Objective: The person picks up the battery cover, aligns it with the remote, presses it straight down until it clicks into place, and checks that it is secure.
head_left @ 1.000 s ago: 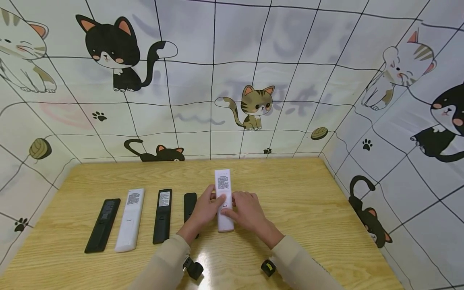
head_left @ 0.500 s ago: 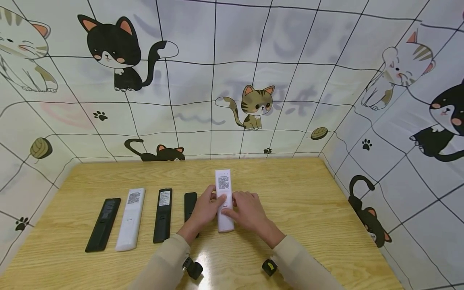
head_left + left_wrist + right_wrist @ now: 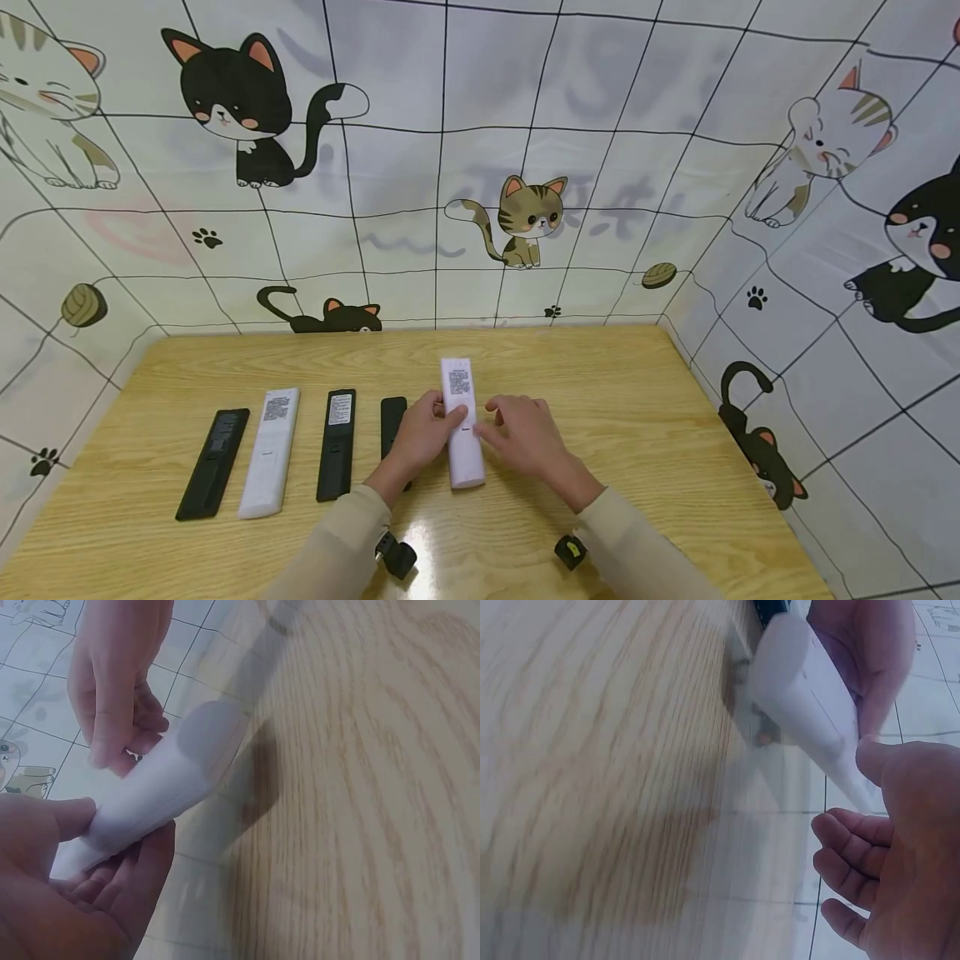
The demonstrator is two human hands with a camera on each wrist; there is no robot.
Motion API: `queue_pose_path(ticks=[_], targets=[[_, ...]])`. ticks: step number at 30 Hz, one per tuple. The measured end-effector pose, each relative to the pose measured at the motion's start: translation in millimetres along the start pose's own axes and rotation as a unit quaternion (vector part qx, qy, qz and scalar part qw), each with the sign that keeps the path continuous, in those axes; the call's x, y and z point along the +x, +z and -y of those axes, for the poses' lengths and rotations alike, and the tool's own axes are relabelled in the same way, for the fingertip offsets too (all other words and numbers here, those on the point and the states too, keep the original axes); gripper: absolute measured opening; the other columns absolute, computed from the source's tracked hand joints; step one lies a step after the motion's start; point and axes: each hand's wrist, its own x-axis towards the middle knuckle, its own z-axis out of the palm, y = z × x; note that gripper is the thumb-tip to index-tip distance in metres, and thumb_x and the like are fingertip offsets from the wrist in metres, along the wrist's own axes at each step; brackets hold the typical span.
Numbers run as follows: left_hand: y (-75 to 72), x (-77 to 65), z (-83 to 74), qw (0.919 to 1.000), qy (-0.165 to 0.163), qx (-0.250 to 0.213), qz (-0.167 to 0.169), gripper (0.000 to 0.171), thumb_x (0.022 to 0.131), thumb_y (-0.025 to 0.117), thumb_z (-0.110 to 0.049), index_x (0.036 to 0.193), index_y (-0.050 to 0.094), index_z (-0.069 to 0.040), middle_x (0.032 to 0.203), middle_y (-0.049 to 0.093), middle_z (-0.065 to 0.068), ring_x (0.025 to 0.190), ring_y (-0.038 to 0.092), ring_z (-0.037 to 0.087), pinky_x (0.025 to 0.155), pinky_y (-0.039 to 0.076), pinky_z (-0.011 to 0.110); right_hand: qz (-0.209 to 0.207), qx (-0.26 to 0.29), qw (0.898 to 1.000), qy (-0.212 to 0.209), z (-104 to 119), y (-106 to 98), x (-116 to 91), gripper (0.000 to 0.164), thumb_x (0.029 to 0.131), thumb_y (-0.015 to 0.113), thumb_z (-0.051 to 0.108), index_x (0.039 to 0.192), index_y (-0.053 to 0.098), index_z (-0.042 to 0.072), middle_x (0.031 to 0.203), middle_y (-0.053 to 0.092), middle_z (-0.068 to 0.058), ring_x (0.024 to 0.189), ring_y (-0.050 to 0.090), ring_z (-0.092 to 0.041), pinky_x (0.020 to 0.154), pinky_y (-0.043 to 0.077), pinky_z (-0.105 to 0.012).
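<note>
A white remote control, its back with a printed label facing up, is held off the table by my left hand. In the left wrist view the thumb lies on one side of the remote and the fingers curl beneath it. My right hand is just right of the remote, fingers loosely bent and holding nothing. Its thumb tip is close to the remote in the right wrist view; whether they touch, I cannot tell. A black remote lies partly hidden behind the left hand and wrist.
Left of the hands, a black remote with a white label, a white remote and another black remote lie in a row on the wooden table. A cat-print sheet encloses the table's back and sides.
My right hand has come off the white remote and shifted slightly right. The remote in my left hand has tilted a little and come slightly nearer. The other remotes stay put.
</note>
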Motion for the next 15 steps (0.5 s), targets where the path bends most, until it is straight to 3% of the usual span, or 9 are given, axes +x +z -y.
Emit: queue_pose_path(ticks=[10, 15], targets=[[1.2, -1.4, 0.9, 0.9969, -0.038, 0.066, -0.023, 0.042, 0.095, 0.062, -0.037, 0.117, 0.057, -0.002, 0.095, 0.068, 0.011, 0.073, 0.066, 0.016, 0.058, 0.053, 0.029, -0.018, 0.006, 1.000, 0.020, -15, -5, -5, 0.041, 0.095, 0.060, 0.044, 0.121, 0.064, 0.013, 0.093, 0.069, 0.002, 0.091, 0.062, -0.018, 0.097, 0.040, -0.049], [2.1, -2.7, -1.9, 0.9914, -0.048, 0.116, -0.039, 0.041, 0.094, 0.063, -0.040, 0.109, 0.059, -0.002, 0.088, 0.068, 0.010, 0.064, 0.065, 0.015, 0.050, 0.052, 0.028, -0.029, 0.009, 0.999, 0.013, -21, -5, -8, 0.040, 0.095, 0.061, 0.042, 0.121, 0.065, 0.012, 0.091, 0.070, 0.003, 0.089, 0.063, -0.018, 0.098, 0.040, -0.051]])
